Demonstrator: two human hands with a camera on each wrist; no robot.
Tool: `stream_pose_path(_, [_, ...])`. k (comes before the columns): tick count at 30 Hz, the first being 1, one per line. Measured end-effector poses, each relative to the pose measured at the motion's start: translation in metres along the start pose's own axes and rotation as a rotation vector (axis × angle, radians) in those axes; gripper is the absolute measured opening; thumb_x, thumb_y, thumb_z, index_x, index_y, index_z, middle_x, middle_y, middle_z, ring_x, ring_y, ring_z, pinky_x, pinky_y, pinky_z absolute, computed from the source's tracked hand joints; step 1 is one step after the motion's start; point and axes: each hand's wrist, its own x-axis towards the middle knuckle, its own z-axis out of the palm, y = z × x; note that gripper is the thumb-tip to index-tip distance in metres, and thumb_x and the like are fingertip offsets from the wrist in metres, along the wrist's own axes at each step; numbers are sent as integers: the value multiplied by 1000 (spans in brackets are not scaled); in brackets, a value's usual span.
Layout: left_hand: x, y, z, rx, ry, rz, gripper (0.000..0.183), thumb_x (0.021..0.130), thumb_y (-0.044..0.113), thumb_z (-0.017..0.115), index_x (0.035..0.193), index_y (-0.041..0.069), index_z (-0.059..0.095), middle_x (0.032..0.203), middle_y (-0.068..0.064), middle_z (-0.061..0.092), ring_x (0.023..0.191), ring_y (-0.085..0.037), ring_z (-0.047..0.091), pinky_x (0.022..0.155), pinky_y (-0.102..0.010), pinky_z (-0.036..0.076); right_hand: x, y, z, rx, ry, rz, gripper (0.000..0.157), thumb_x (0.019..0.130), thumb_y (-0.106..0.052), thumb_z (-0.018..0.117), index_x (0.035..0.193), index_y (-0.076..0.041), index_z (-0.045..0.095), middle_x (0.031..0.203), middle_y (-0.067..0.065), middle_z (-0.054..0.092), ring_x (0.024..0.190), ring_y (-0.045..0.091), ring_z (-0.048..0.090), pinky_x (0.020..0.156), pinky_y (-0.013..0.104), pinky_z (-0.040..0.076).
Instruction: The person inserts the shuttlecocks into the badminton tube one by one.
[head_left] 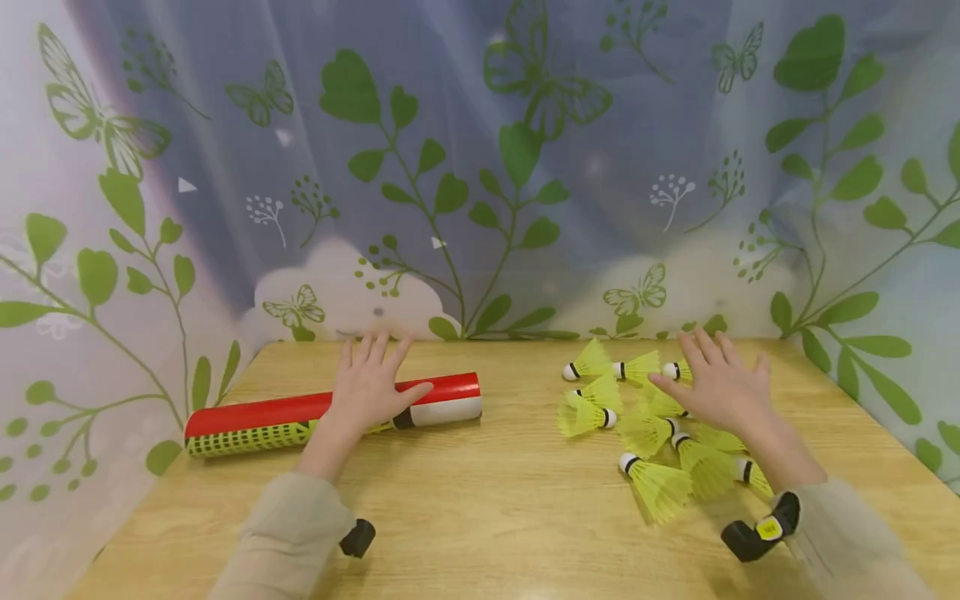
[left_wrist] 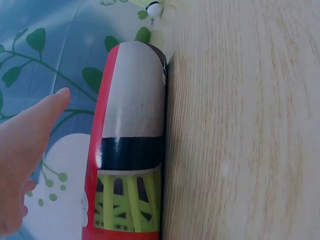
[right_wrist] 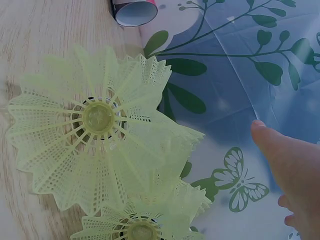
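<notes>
A red tube (head_left: 262,412) printed with a yellow-green shuttlecock lies on its side at the left of the table. My left hand (head_left: 367,387) is spread over it, palm down, hiding part of its middle. In the left wrist view the tube's white and black printed end (left_wrist: 132,95) stands beside my thumb (left_wrist: 42,117). On the right lie several yellow shuttlecocks (head_left: 656,492) with white, black-banded heads, pointing various ways. My right hand (head_left: 723,383), fingers spread, is over the back right of this group and covers some of them. Neither hand grips anything.
The wooden table (head_left: 487,517) ends at a curtain (head_left: 450,208) printed with green leaves and butterflies, which also hangs along both sides. In the right wrist view the tube's round end (right_wrist: 135,12) shows beyond the shuttlecocks. A black camera strap (head_left: 765,529) sits on the right wrist.
</notes>
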Motion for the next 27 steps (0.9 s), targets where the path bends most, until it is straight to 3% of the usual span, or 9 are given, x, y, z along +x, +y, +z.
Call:
stream_pose_path(8, [1, -5, 3, 11, -6, 40, 96, 77, 64, 61, 151, 17, 21, 153, -18, 21, 140, -37, 16, 111, -57, 7, 1, 2, 0, 33, -20, 25, 98, 85, -75, 30, 150, -4, 11, 152, 27, 7, 136, 51, 1, 91, 79, -5])
stream_pose_path(15, [2, -17, 6, -11, 37, 94, 94, 72, 57, 71, 142, 6, 36, 137, -17, 47, 125, -36, 42, 106, -57, 24, -1, 2, 2, 63, 35, 21, 94, 87, -71, 33, 149, -3, 16, 150, 28, 15, 133, 52, 11, 91, 79, 4])
stream_pose_path(22, [-3, -29, 13, -118, -27, 112, 91, 69, 56, 74, 134, 0, 45, 130, -17, 53, 119, -36, 49, 99, -55, 34, -7, 5, 6, 142, 46, -10, 87, 90, -61, 42, 145, 3, 25, 141, 34, 28, 125, 55, 25, 92, 74, 20])
stream_pose_path(27, [-7, -35, 16, -147, -87, 120, 87, 69, 54, 75, 132, 1, 47, 129, -16, 54, 119, -37, 47, 100, -55, 33, -14, 10, 8, 257, 57, -40, 78, 93, -53, 46, 140, 7, 32, 133, 35, 40, 117, 53, 40, 87, 67, 36])
